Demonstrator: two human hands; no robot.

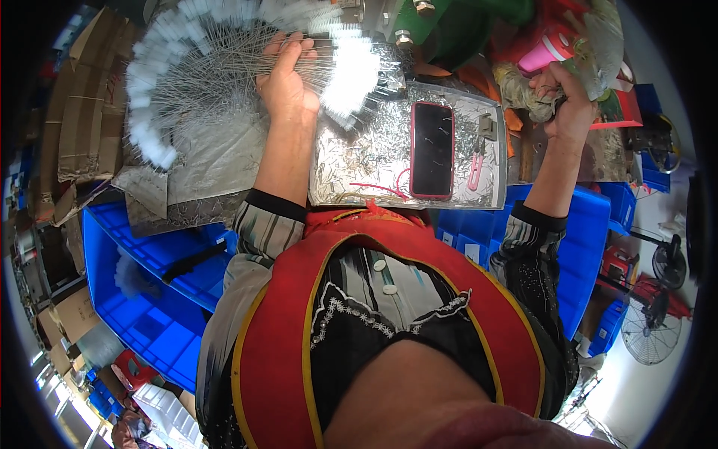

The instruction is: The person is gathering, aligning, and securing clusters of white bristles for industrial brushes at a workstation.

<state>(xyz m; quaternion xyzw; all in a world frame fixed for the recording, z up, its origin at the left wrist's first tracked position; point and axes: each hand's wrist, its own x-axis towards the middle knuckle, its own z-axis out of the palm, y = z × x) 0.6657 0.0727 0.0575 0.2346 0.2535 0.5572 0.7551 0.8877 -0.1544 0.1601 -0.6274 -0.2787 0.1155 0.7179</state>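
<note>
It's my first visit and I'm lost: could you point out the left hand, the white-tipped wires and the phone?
Left hand (288, 88), head view: middle of the hand.
White-tipped wires (217, 82), head view: the thin stems.
Phone (432, 150), head view: its dark screen.

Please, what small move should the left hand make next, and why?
Perhaps the left hand should gently separate a few of the wire-stemmed brushes, because its fingers are among them and the thin stems cross densely. The right hand is farther off, beside the pink cup-shaped object.
</note>
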